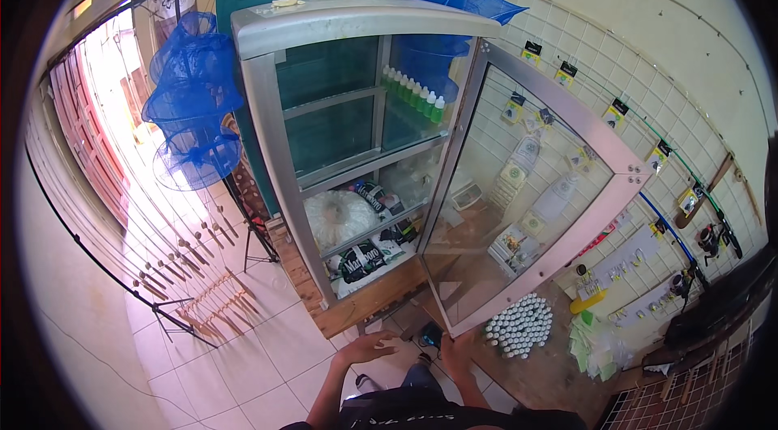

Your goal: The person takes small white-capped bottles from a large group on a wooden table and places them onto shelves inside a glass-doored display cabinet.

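Observation:
My left hand (369,347) hovers with its fingers apart and holds nothing, in front of the wooden base (352,314) of an aluminium-framed glass display cabinet (260,108). The fingers of my right hand (457,354) are at the lower corner of the hinged glass door (541,275), which stands swung out to the right. A row of small green-filled bottles with white caps (417,94) stands on the upper shelf. Lower down are a clear plastic bag of pale contents (338,216) and dark printed packs (363,260).
Many white-capped bottles (519,325) stand grouped on a brown table (504,369), with green-and-clear plastic packets (592,348) to their right. Fishing reels (707,238) and carded tackle hang on a white wire grid (583,35). Blue mesh nets (193,83) and a rod rack (219,302) are at left.

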A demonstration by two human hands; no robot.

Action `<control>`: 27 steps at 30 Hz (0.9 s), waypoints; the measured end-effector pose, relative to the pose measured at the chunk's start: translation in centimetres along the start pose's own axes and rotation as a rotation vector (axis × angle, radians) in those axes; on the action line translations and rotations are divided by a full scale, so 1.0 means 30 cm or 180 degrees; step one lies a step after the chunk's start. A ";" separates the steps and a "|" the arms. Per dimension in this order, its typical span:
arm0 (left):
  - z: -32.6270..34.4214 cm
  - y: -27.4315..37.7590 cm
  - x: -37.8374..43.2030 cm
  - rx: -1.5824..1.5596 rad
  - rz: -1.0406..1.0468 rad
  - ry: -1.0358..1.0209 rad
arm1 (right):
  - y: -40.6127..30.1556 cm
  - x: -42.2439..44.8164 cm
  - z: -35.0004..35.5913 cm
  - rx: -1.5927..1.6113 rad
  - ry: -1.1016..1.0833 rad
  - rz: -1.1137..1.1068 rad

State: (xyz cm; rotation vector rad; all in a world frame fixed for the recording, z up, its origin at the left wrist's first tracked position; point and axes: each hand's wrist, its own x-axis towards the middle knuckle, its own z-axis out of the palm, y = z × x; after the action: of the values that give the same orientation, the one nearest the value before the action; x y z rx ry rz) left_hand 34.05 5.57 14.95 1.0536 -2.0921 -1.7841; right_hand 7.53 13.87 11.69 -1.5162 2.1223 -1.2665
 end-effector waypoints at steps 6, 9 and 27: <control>0.127 -0.023 0.058 0.0311 0.0330 -0.0678 | -0.094 -0.043 0.048 0.0137 -0.1164 -0.0262; 0.167 0.020 0.047 0.0580 0.0035 -0.0841 | -0.115 -0.019 0.056 0.0451 -0.1644 -0.0645; 0.452 -0.090 0.457 -0.1696 -0.0740 0.0449 | 0.679 -0.017 -0.116 -0.0314 -0.1352 -0.0385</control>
State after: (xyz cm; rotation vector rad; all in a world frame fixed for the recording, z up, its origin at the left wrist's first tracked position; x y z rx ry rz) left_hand 17.41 7.60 5.05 1.2441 -1.3367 -2.1290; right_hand -7.67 17.78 -1.77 -1.7891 1.8613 -0.7883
